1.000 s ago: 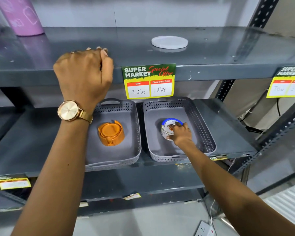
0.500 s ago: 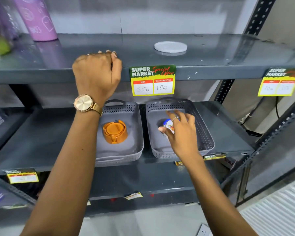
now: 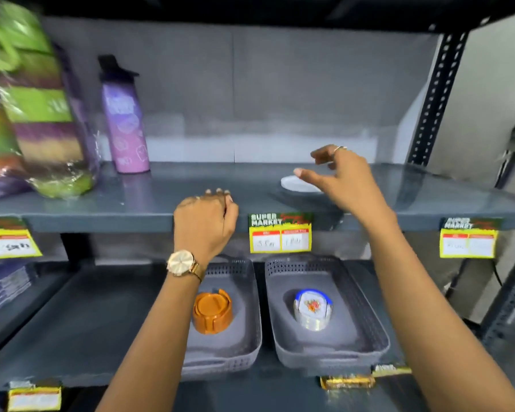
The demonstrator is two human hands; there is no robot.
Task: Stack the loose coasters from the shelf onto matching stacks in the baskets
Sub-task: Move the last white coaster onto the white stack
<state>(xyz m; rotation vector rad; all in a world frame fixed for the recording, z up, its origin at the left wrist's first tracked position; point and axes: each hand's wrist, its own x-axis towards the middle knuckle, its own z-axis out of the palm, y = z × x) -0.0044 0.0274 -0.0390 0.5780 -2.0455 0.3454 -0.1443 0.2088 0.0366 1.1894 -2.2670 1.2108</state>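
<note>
A loose white round coaster (image 3: 295,184) lies flat on the upper shelf (image 3: 191,188). My right hand (image 3: 344,181) hovers just over its right side, fingers spread, holding nothing. My left hand (image 3: 204,223) is curled over the front edge of that shelf, fingertips on top. On the lower shelf stand two grey baskets: the left basket (image 3: 244,346) holds an orange stack of coasters (image 3: 212,311) in its holder, the right basket (image 3: 366,322) holds a white floral stack with a blue rim (image 3: 312,309).
A purple bottle (image 3: 125,123) and a wrapped bundle of green and purple goods (image 3: 33,114) stand at the left of the upper shelf. Yellow price tags (image 3: 280,234) hang on the shelf edge. A perforated upright (image 3: 437,96) rises at the right.
My right hand left the floral stack in the right basket and rose to the upper shelf, over the white coaster. The view tilted up. My left hand stayed on the shelf edge.
</note>
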